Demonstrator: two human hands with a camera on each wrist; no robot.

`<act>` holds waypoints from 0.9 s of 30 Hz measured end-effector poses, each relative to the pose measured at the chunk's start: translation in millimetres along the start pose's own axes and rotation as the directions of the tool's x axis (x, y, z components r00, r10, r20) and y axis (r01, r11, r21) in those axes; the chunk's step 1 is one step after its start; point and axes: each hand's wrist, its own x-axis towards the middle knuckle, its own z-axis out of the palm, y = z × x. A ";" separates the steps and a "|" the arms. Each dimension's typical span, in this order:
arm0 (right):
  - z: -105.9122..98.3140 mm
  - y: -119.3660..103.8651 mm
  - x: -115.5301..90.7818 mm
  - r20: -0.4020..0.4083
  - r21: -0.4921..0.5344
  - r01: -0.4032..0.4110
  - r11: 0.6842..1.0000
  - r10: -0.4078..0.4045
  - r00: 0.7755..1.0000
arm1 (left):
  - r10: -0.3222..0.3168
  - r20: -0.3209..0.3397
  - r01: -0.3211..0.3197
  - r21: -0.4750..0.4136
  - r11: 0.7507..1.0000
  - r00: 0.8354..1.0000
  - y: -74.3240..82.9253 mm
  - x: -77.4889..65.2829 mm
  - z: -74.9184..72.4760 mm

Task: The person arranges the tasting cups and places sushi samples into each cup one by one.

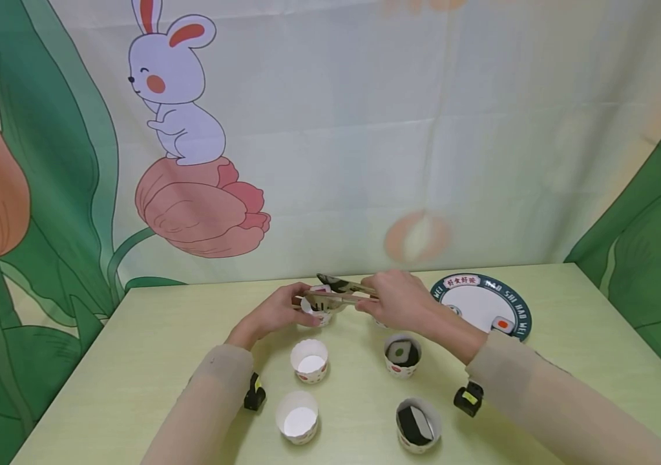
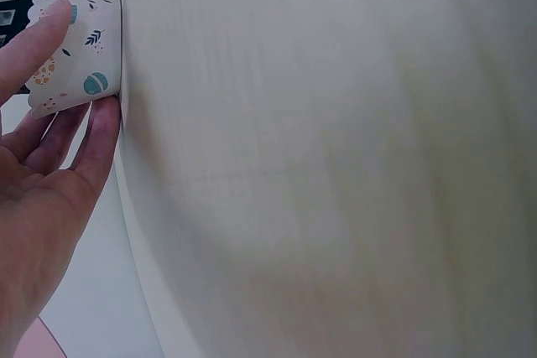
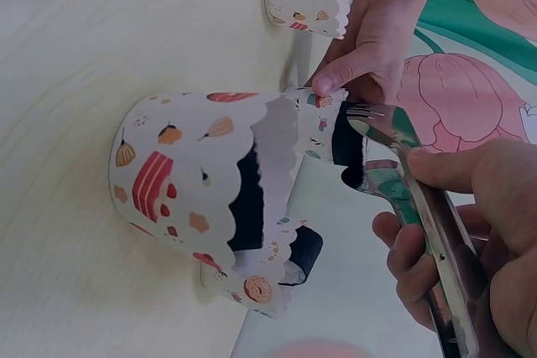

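Note:
My left hand (image 1: 274, 313) holds a printed paper cup (image 2: 92, 52) at the back of the table, thumb on one side and fingers on the other. A black-wrapped sushi piece (image 3: 346, 138) sits at its mouth. In my right hand (image 1: 400, 300) I grip metal serving tongs (image 3: 436, 232) with one forked and one spoon-shaped end. Their tips reach the held cup's mouth, right at the sushi piece. In the head view the tongs partly cover this cup.
Two paper cups, a middle one (image 1: 311, 375) and a front one (image 1: 298, 439), stand on the left. On the right, a middle cup (image 1: 401, 371) and a front cup (image 1: 417, 445) contain sushi; another is partly behind my right hand. A round plate (image 1: 521, 303) bears sushi pieces.

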 end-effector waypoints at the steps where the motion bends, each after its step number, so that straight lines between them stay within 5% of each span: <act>1: 0.1 0.0 0.1 -0.001 -0.001 -0.002 1.000 0.002 1.000 | -0.001 0.001 0.001 -0.003 1.000 1.000 0.1 -0.1 -0.1; 27: 1.8 0.4 3.6 -0.002 -0.013 -0.017 1.000 0.017 1.000 | 0.028 0.020 -0.028 -0.005 1.000 0.999 -2.5 2.3 -0.8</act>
